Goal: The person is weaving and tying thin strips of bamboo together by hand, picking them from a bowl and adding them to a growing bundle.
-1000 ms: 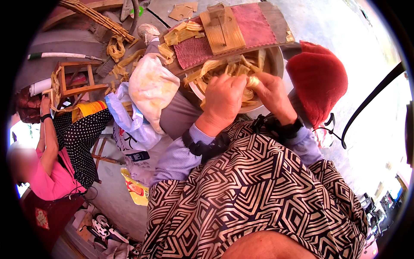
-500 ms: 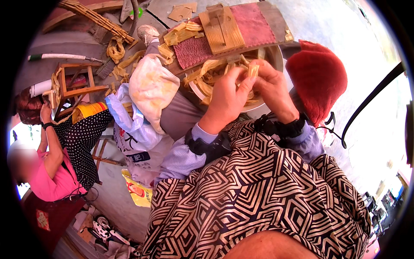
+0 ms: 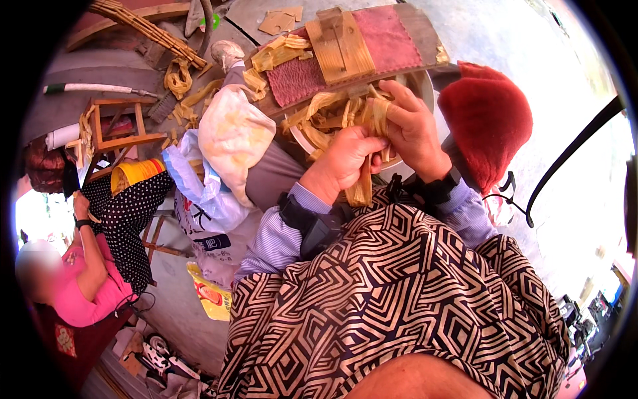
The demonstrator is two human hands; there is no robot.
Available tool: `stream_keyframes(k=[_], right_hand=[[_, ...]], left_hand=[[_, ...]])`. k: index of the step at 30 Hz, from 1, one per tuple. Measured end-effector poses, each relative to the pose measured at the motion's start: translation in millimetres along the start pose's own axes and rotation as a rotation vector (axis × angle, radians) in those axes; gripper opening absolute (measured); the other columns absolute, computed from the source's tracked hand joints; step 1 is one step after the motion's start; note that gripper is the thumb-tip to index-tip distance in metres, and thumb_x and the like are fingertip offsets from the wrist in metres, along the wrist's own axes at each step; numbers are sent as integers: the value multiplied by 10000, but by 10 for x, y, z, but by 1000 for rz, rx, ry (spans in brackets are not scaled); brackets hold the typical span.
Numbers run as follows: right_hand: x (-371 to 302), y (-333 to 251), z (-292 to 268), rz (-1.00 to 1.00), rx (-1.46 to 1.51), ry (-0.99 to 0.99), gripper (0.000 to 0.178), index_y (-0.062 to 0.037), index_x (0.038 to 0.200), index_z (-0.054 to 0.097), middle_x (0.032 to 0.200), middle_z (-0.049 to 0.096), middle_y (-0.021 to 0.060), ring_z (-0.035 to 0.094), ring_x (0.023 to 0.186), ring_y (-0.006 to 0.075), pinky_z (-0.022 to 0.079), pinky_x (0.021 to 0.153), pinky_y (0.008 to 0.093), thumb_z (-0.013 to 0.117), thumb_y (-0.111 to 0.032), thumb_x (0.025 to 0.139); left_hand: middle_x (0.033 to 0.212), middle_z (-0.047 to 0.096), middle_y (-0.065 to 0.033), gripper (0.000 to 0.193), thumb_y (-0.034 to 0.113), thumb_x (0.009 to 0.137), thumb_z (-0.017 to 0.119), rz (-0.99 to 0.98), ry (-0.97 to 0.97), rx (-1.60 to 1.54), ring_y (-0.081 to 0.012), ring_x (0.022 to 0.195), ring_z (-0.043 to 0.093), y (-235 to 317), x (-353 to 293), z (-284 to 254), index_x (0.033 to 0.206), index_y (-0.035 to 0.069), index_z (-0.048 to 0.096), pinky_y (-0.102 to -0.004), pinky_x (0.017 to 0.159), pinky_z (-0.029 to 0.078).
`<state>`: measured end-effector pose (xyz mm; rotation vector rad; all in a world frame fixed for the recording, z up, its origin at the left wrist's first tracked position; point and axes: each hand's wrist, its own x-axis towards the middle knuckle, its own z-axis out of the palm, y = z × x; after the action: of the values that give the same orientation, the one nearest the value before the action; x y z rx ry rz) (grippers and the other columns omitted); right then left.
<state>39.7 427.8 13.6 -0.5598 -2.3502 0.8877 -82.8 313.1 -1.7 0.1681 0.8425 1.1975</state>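
My left hand [image 3: 337,161] is closed on a flat, yellowish fibrous strip [image 3: 360,189], whose lower end hangs below it towards my patterned apron [image 3: 392,279]. My right hand [image 3: 420,138] touches the left one and grips the upper stretch of the same strip, fingers curled around it. Both hands are over the near side of a pale basin [image 3: 429,93], in which several loose yellowish strips [image 3: 318,110] lie tangled. Across the basin's far side rests a wooden board [image 3: 419,30] with pinkish-red cloth [image 3: 292,81] and a small slotted wooden block [image 3: 340,50] on it.
White cloth [image 3: 236,136] covers my left knee, red cloth [image 3: 488,113] my right. Plastic bags [image 3: 209,179] stand left of my leg. Further left, a person in pink [image 3: 100,292] sits beside a wooden stool [image 3: 119,139]. A brush [image 3: 156,106] lies near it.
My left hand has moved down slightly. A longer stretch of strip now shows between my hands and hangs beneath them. The person at left has lowered an arm.
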Motion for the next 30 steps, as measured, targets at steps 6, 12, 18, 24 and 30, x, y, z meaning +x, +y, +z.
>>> stream_keyframes(k=[6,12,18,24,30], right_hand=[[-22,11,-117,-26,-222,-16,97,-42,750,639,1007,647,37,590,782,261,459,741,374,667,-133,768],[-192,-43,-70,747,718,-240,260,-41,861,685,924,659,9,598,836,111,464,686,264,604,-279,927],[-176,-41,-15,1018,1327,-197,261,-49,1047,664,969,650,-10,589,882,70,462,762,225,585,-276,944],[-194,-10,20,937,1287,-201,236,-36,1078,661,1008,644,-9,582,931,78,459,837,238,600,-207,928],[-227,-48,93,635,1053,15,228,40,1092,648,1156,606,48,555,1036,105,444,896,253,606,-67,895]], left_hand=[[812,563,-68,90,-17,798,597,835,323,1250,-199,720,570,66,46,20,882,-12,629,-323,606,463],[798,533,-90,226,-41,748,608,998,449,1466,-277,759,555,85,-52,260,962,25,636,-359,653,453],[910,589,-136,287,-35,805,536,1045,374,1189,-314,792,576,47,-17,250,1076,25,611,-366,705,485],[1135,595,-171,368,4,892,492,765,280,1034,-285,1020,601,106,-150,308,1260,-9,495,-333,879,464],[1080,625,-199,392,92,896,538,600,253,993,-324,989,627,191,-80,323,1270,3,460,-349,847,480]])
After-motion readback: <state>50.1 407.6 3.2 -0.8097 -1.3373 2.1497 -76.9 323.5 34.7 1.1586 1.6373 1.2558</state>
